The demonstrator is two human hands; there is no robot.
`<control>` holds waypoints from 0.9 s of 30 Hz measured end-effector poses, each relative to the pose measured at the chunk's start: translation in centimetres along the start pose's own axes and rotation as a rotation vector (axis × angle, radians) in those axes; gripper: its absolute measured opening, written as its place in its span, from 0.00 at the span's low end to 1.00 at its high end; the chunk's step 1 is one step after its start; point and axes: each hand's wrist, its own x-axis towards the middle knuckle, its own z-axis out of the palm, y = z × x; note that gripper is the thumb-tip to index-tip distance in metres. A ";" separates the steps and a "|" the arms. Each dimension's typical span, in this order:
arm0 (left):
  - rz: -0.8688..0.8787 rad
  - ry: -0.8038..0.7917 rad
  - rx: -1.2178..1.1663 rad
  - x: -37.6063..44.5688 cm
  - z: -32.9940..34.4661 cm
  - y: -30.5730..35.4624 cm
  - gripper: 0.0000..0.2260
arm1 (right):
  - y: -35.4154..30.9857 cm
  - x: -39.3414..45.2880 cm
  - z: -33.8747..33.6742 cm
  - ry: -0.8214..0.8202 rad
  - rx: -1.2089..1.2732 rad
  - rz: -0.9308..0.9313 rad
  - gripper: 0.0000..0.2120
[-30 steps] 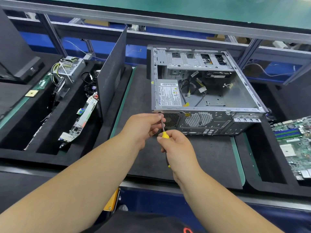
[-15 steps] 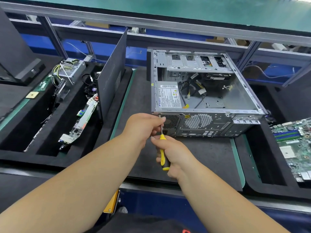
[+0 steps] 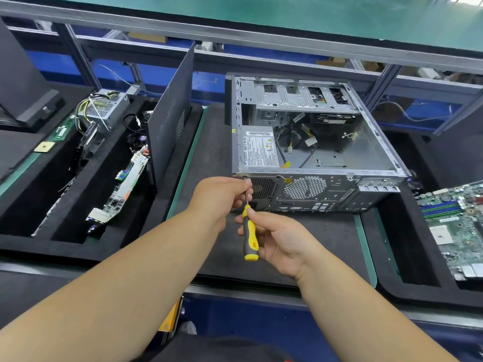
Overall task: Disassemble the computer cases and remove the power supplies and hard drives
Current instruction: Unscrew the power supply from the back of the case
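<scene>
Right hand grip holds screwdriver; left hand grip pinches shaft at computer case rear screw

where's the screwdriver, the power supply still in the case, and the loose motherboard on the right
screwdriver (image 3: 250, 235), head view, on its yellow and grey handle
power supply (image 3: 260, 152), head view, on its white label
motherboard (image 3: 456, 220), head view, on the green board

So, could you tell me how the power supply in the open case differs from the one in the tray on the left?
The power supply in the case is still mounted in the rear corner, label facing up; the power supply in the tray is already out and lies loose. The mounted one's cables run into the chassis, while the loose one's wires bunch freely around it. The tray unit shows a mesh grille on top; the mounted one shows a printed label. Both are grey metal boxes.
</scene>
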 end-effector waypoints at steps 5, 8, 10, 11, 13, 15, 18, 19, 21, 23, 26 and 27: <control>-0.021 -0.024 -0.021 -0.4 0.1 0.4 0.06 | 0.1 0.4 0.3 0.089 -0.035 -0.008 0.10; -0.008 -0.055 -0.040 -0.8 -0.1 0.4 0.07 | 0.2 0.7 0.5 0.128 -0.071 -0.025 0.09; -0.006 -0.063 -0.029 -0.9 -0.3 0.4 0.07 | 0.2 0.9 0.6 0.156 -0.119 -0.040 0.12; -0.008 -0.071 -0.024 -0.9 -0.3 0.3 0.06 | 0.3 0.9 0.7 0.170 -0.150 -0.050 0.13; -0.019 -0.081 0.002 -0.9 -0.4 0.2 0.05 | 0.4 1.0 0.8 0.205 -0.197 -0.082 0.16; -0.013 -0.076 0.062 -0.9 -0.5 0.0 0.06 | 0.6 1.2 1.0 0.258 -0.233 -0.125 0.19; 0.044 -0.068 0.105 -1.0 -0.7 -0.1 0.07 | 0.8 1.3 1.1 0.294 -0.311 -0.159 0.19; 0.058 -0.068 0.094 -1.0 -0.7 -0.1 0.07 | 0.8 1.3 1.1 0.285 -0.328 -0.155 0.17; 0.076 -0.070 0.077 -1.1 -0.7 0.0 0.07 | 0.8 1.2 1.1 0.232 -0.322 -0.123 0.14; 0.079 -0.074 0.061 -1.1 -0.7 0.0 0.06 | 0.7 1.0 0.9 0.141 -0.264 -0.075 0.11; 0.063 -0.074 0.064 -1.0 -0.8 -0.1 0.06 | 0.4 0.4 0.3 -0.002 -0.200 -0.009 0.13; 0.058 -0.074 0.067 -1.0 -0.8 -0.1 0.06 | 0.4 0.2 0.0 -0.042 -0.187 -0.008 0.14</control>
